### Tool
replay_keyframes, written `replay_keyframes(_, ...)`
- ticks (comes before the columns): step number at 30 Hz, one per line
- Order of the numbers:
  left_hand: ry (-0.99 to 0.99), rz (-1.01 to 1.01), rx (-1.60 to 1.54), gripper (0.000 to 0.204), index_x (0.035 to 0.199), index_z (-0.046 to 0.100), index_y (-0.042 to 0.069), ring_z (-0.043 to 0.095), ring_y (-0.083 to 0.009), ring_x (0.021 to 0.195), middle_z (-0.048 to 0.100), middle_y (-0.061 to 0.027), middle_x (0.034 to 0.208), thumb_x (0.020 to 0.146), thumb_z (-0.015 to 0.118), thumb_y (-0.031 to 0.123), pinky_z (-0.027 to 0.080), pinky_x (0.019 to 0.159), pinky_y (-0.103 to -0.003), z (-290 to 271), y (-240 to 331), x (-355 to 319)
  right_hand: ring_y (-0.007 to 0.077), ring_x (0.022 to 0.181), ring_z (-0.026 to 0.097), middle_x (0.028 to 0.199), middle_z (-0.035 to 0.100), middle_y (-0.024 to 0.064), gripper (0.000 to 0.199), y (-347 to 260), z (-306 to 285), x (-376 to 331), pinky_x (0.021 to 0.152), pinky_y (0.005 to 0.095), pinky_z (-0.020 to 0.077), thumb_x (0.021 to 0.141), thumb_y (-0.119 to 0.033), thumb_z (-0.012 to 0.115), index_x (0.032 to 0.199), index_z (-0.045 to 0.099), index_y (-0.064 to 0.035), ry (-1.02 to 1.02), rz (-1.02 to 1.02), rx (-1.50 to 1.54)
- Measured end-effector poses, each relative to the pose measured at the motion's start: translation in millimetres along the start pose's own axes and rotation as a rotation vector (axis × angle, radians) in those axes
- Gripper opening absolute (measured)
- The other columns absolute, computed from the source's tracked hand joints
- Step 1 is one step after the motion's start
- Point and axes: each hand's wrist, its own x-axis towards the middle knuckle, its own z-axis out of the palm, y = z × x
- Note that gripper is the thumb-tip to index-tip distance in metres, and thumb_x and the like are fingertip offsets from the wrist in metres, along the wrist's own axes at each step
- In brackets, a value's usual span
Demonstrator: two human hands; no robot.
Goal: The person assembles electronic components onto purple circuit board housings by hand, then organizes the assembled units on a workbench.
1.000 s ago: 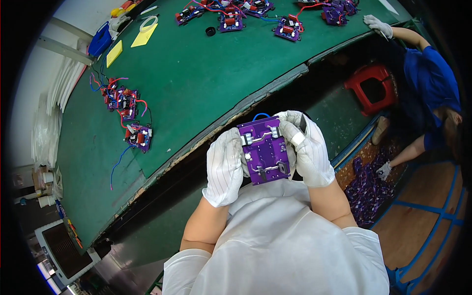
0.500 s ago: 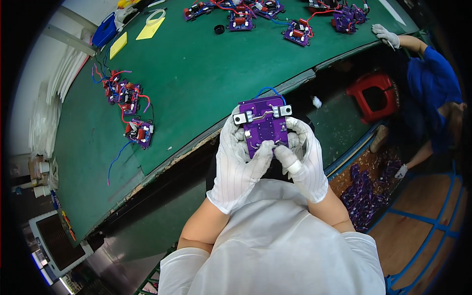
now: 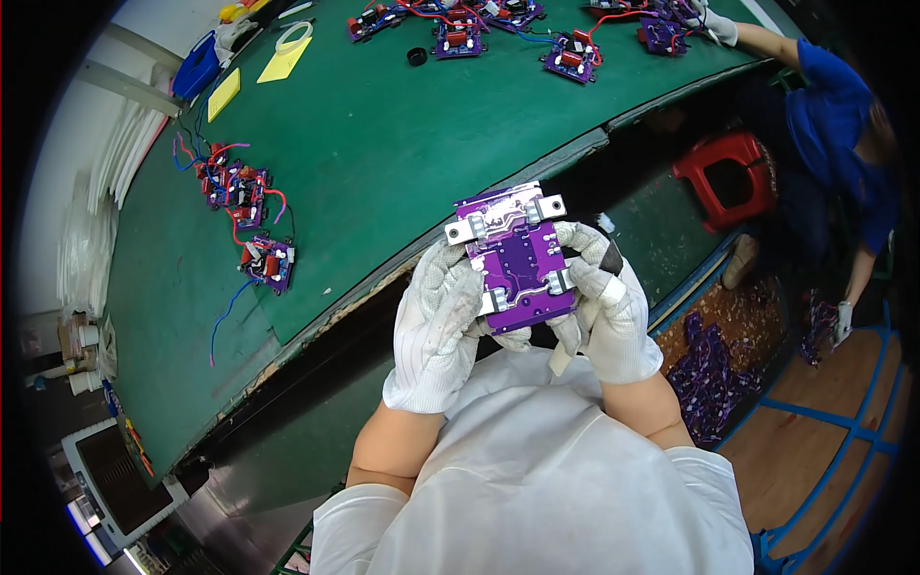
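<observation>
A purple circuit board is held up between my two gloved hands, its solder side facing me. Metal tabs with holes stick out at its upper corners, and smaller silver parts sit at its lower corners. My left hand grips the left edge, thumb on the board's face. My right hand is closed on the right edge, with a dark spot on one glove finger and a white wrap round the thumb. Most fingertips behind the board are hidden.
Several wired boards lie at the left on the green table, others at its far side. A co-worker's gloved hand touches the far-right boards. Below are a red stool and a heap of purple boards.
The board has tilted in my hands, and its lower corner parts now show. My thumbs have moved from its lower edge to its sides. The co-worker's hand has reached the far-right boards.
</observation>
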Motion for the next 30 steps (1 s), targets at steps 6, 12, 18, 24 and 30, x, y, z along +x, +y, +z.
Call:
replay_keyframes(6, -0.06, 0.152, 0.291, 0.044, 0.126, 0.036, -0.005, 0.061, -0.0232, 0.096, 0.053, -0.018, 0.116, 0.094, 0.044, 0.024, 0.058, 0.068, -0.035, -13.3, -4.3, 1.4, 0.0071, 0.052, 0.051, 0.078, 0.06, 0.0077, 0.037, 5.2, 3.0, 1.6, 0.045, 0.0182, 0.0396, 0.097, -0.031, 0.038, 0.114, 0.046, 0.0011, -0.029, 0.011, 0.143)
replay_keyframes(12, -0.211, 0.076, -0.238, 0.05, 0.125, 0.038, -0.004, 0.057, -0.0207, 0.102, 0.053, -0.0174, 0.116, 0.098, 0.034, 0.037, 0.051, 0.084, -0.032, -15.0, -4.1, 0.5, 0.0068, 0.071, 0.059, 0.089, 0.06, 0.0062, 0.041, 13.0, -0.7, -1.0, 0.055, 0.0189, 0.0466, 0.098, -0.037, 0.035, 0.116, 0.044, -0.0015, -0.158, -0.057, 0.127)
replay_keyframes(18, -0.129, 0.107, -0.252, 0.06, 0.124, 0.04, -0.003, 0.056, -0.0193, 0.102, 0.055, -0.0146, 0.114, 0.094, 0.036, 0.05, 0.049, 0.086, -0.032, -16.0, -2.6, -4.1, 0.0117, 0.091, 0.06, 0.11, 0.053, 0.0098, 0.055, 23.0, -2.3, 0.5, 0.074, 0.0246, 0.0533, 0.091, -0.05, 0.04, 0.118, 0.042, -0.0014, -0.193, -0.13, 0.173)
replay_keyframes(24, -0.131, 0.103, -0.213, 0.063, 0.125, 0.038, -0.003, 0.055, -0.0191, 0.103, 0.054, -0.0146, 0.116, 0.094, 0.037, 0.051, 0.046, 0.088, -0.032, -16.5, 1.1, -10.8, 0.0109, 0.064, 0.061, 0.097, 0.059, 0.0094, 0.06, 29.3, -2.2, 1.2, 0.048, 0.0187, 0.0497, 0.085, -0.054, 0.049, 0.115, 0.042, -0.0026, -0.208, -0.066, 0.276)
replay_keyframes(30, -0.149, 0.176, -0.123, 0.062, 0.127, 0.037, -0.004, 0.052, -0.0209, 0.107, 0.051, -0.0159, 0.119, 0.094, 0.037, 0.049, 0.043, 0.093, -0.034, -21.9, 1.4, -10.5, 0.0074, 0.05, 0.054, 0.089, 0.06, 0.0104, 0.048, 14.2, 4.6, -2.8, 0.042, 0.0164, 0.0432, 0.082, -0.028, 0.064, 0.114, 0.042, 0.0011, -0.202, -0.04, 0.05)
